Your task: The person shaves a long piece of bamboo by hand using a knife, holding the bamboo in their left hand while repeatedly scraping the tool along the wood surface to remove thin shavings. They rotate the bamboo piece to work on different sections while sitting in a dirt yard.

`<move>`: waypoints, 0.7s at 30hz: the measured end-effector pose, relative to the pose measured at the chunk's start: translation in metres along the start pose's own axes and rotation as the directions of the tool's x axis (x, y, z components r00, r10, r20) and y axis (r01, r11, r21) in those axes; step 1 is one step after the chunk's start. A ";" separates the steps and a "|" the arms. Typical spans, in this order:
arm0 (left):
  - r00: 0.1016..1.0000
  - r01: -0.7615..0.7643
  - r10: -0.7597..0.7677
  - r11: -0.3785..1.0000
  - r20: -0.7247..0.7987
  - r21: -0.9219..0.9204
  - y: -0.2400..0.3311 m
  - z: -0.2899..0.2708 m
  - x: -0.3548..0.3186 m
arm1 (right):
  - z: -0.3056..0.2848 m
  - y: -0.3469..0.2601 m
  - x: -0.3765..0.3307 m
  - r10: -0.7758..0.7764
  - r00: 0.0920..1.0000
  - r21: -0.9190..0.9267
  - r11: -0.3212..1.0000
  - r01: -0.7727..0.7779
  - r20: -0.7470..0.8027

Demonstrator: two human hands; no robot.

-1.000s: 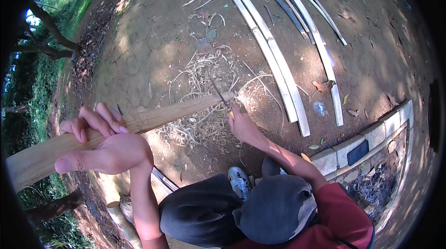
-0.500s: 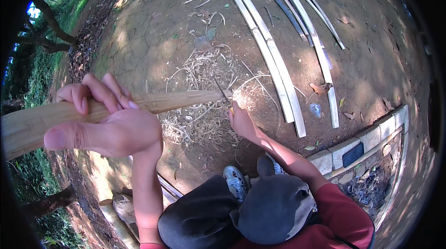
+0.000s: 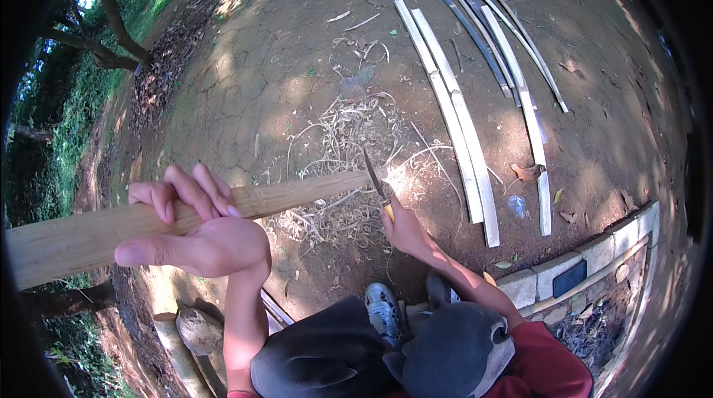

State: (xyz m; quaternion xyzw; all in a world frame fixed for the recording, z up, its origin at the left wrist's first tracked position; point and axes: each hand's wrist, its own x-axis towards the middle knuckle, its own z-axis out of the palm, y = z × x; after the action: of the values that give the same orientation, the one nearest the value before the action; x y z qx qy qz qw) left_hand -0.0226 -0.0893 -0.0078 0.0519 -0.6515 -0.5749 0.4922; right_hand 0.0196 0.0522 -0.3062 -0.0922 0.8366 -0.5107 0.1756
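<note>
I see my left hand (image 3: 194,231) wrapped around a long bamboo slat (image 3: 178,220), fingers curled over its top edge and thumb stretched out beneath. The slat runs from the near left across to the middle of the scene. My right hand (image 3: 405,229) is closed on a knife (image 3: 376,183), whose blade touches the slat's far end above a heap of shavings (image 3: 349,153). Split bamboo strips (image 3: 460,131) lie on the dirt at the far right.

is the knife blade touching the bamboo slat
Touching: in the head view the knife blade meets the far end of the bamboo slat, held by the right hand.
</note>
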 end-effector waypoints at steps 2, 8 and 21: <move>1.000 0.013 -0.012 0.999 0.017 -0.047 -0.003 -0.002 0.004 | -0.011 -0.038 -0.012 0.006 0.997 0.012 1.000 -0.007 0.076; 0.999 -0.032 0.032 0.999 0.004 -0.002 -0.012 -0.004 0.013 | 0.006 0.042 0.029 0.021 1.000 -0.025 0.999 -0.021 -0.008; 0.999 -0.003 0.004 1.000 -0.038 0.028 -0.013 -0.011 0.011 | 0.003 0.014 0.027 -0.036 0.998 -0.061 0.998 0.033 -0.049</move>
State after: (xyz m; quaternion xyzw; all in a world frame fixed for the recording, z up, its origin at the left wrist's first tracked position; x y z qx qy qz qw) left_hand -0.0270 -0.1083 -0.0139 0.0685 -0.6501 -0.5638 0.5048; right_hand -0.0035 0.0470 -0.3248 -0.0988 0.8540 -0.4904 0.1428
